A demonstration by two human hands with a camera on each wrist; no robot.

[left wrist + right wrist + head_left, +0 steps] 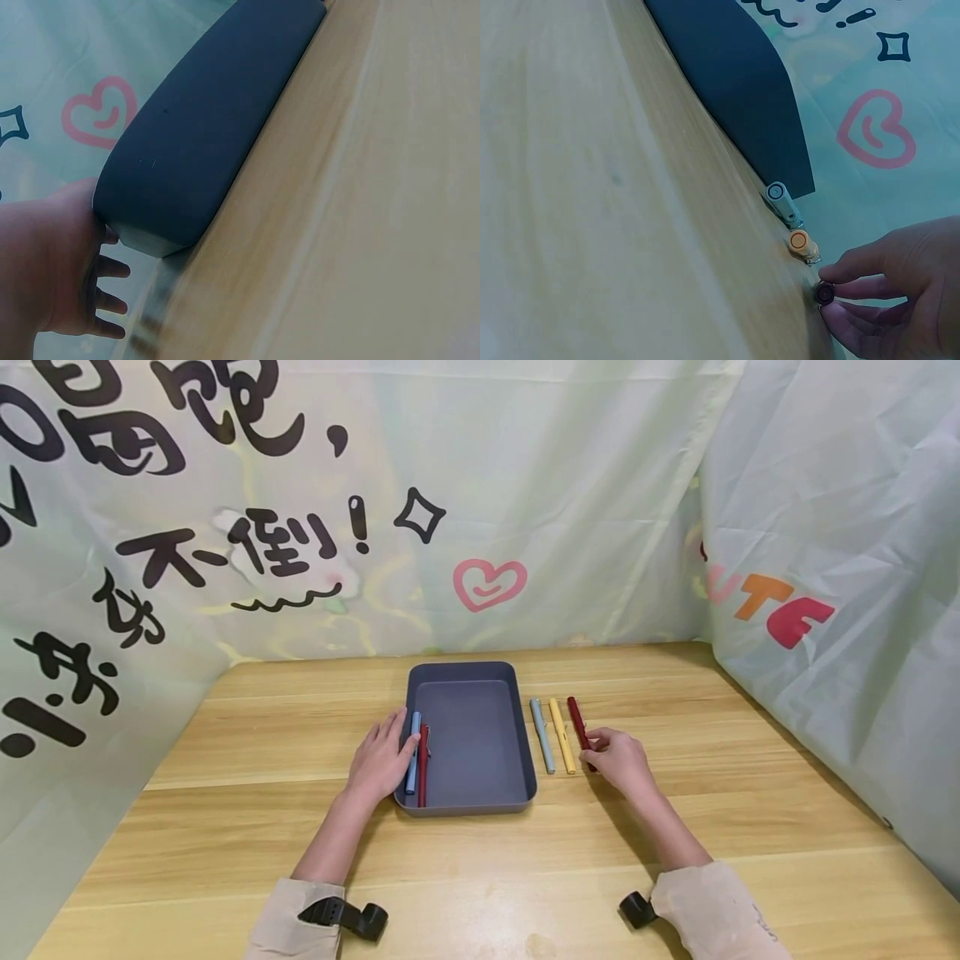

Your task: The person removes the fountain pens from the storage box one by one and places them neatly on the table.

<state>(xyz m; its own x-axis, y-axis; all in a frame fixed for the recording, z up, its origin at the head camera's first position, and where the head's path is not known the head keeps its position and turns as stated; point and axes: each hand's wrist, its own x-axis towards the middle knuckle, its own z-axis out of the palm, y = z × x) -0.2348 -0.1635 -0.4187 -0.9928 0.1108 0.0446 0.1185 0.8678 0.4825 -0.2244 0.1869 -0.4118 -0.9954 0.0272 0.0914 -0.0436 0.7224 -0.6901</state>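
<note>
My left hand [381, 762] rests along the left rim of a dark grey tray [480, 743], fingers extended and thumb over the edge. By that thumb, a blue pen [412, 768] and a red pen [423, 777] lie side by side inside the tray. In the left wrist view the tray's near wall [180, 142] hides part of the hand. My right hand [617, 760] pinches the near end of a dark red pen [577, 718] between thumb and fingers. To its left, a yellow pen [561, 735] and a grey-blue pen [542, 735] lie on the table.
The wooden table [480, 885] extends around the tray. Behind it hangs a pale printed curtain [585, 510], and another stretch of curtain [847, 510] borders the right side. A black wrist camera [637, 910] sits by the right sleeve.
</note>
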